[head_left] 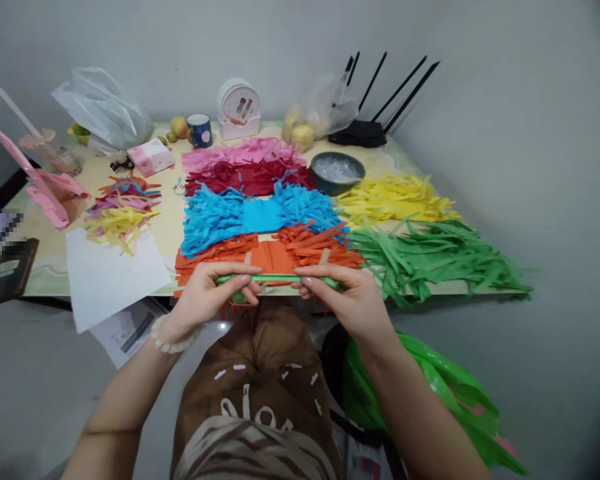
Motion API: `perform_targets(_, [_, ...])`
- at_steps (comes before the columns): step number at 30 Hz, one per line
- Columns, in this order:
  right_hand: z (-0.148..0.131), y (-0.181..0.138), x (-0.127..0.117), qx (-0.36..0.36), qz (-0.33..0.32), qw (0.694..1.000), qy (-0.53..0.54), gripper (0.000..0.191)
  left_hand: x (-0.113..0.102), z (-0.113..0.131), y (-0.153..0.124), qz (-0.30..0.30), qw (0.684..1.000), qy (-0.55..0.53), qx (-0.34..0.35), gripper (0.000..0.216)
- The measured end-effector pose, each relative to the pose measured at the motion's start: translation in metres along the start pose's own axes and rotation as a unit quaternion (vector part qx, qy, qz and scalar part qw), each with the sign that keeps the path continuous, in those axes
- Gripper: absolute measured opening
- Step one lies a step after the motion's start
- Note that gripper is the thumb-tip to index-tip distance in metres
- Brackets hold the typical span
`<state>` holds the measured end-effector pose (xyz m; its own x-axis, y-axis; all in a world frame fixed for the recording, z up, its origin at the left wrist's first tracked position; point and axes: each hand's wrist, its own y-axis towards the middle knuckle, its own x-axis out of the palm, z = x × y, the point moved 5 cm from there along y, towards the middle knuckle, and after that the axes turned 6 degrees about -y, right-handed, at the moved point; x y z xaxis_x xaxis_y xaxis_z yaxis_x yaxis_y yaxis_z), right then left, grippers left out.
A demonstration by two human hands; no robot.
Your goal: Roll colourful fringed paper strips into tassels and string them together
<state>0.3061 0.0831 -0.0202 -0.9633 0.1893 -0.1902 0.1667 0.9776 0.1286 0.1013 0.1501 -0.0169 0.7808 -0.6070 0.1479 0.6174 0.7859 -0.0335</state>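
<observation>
Between my hands, at the table's front edge, a thin green strip (277,277), apparently tissue paper, is stretched sideways. My left hand (205,293) pinches its left part, and my right hand (355,293) pinches the right part. Small green bits show beneath the fingers; what they are I cannot make out. Just behind lies orange fringed paper (269,256) with a plain middle band. Farther back come blue fringed paper (261,215), dark red fringed paper (247,176) and pink fringed paper (245,152). Yellow fringed paper (403,201) and green fringed paper (445,257) spread to the right.
A dark bowl (324,181) with clear contents stands behind the yellow paper. White paper (115,280) overhangs the front edge, with colourful scraps (123,217) partly on it. A mug (200,133) and plastic bag (105,110) are behind. A green bag (430,380) hangs low right.
</observation>
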Motion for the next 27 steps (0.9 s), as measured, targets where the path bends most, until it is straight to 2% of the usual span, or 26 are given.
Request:
perform_targets(5, [0.004, 0.006, 0.002, -0.008, -0.017, 0.996, 0.082, 0.010, -0.002, -0.004, 0.004, -0.014, 0.998, -0.062, 0.005, 0.019])
perform_targets(8, [0.008, 0.009, 0.003, -0.016, -0.043, 0.994, 0.101, 0.005, -0.004, -0.005, 0.005, -0.013, 0.999, -0.041, 0.031, 0.014])
perform_targets(12, [0.010, 0.010, 0.002, -0.028, -0.069, 0.992, 0.106, 0.009, -0.008, -0.002, 0.003, -0.022, 0.998, 0.008, 0.055, 0.017])
perform_targets(14, [0.003, 0.009, 0.001, -0.066, -0.071, 0.993, 0.069, 0.013, -0.008, 0.005, 0.001, -0.057, 0.994, 0.062, 0.071, 0.018])
perform_targets(16, [-0.010, 0.006, -0.002, -0.136, -0.063, 0.989, -0.018, 0.019, -0.007, 0.015, -0.002, -0.092, 0.980, 0.150, 0.093, 0.018])
perform_targets(20, [-0.038, -0.003, 0.001, -0.277, -0.079, 0.942, -0.172, 0.026, 0.001, 0.038, -0.002, -0.078, 0.939, 0.295, 0.158, 0.015])
perform_targets(22, [-0.046, -0.008, 0.005, -0.316, -0.102, 0.922, -0.198, 0.025, 0.010, 0.040, 0.001, -0.104, 0.934, 0.306, 0.150, 0.018])
perform_targets(25, [-0.049, -0.014, 0.006, -0.349, -0.116, 0.902, -0.225, 0.025, 0.022, 0.029, 0.006, -0.168, 0.937, 0.291, 0.090, 0.019])
perform_targets(27, [-0.050, -0.018, 0.004, -0.357, -0.116, 0.895, -0.242, 0.026, 0.024, 0.023, 0.007, -0.178, 0.935, 0.295, 0.081, 0.016])
